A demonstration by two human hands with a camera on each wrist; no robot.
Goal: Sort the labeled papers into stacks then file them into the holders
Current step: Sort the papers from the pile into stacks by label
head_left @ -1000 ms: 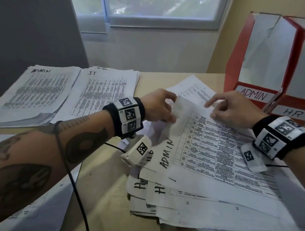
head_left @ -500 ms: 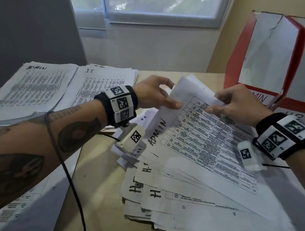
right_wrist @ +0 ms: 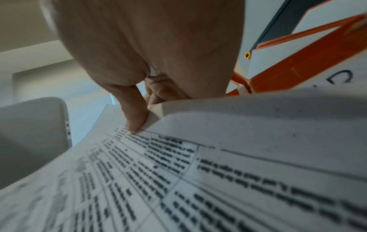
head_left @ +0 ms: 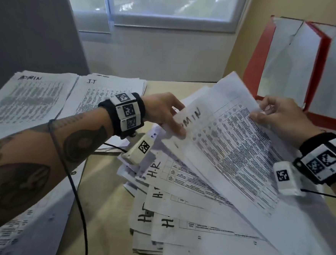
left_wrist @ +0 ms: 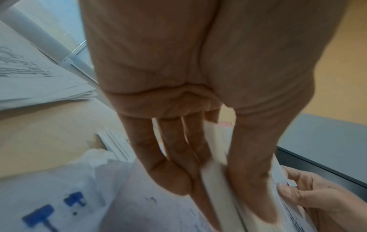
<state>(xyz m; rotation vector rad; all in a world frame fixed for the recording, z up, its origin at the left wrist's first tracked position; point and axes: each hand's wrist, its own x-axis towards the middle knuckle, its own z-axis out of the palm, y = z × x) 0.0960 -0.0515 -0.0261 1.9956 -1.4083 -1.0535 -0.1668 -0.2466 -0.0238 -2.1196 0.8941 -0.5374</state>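
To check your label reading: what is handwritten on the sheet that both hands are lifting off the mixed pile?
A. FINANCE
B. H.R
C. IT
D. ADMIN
D: the lifted sheet, pinched by the left hand and the right hand, shows the letters "MIN" beside the left thumb, matching ADMIN; the H.R sheets lie flat beneath it.

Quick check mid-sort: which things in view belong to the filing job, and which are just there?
Job:
- ADMIN sheet, lifted, pinched by left hand and right hand
- fanned pile of H.R sheets
- ADMIN stack
- IT stack
- red holders

Just there:
- window
- black cable
- table
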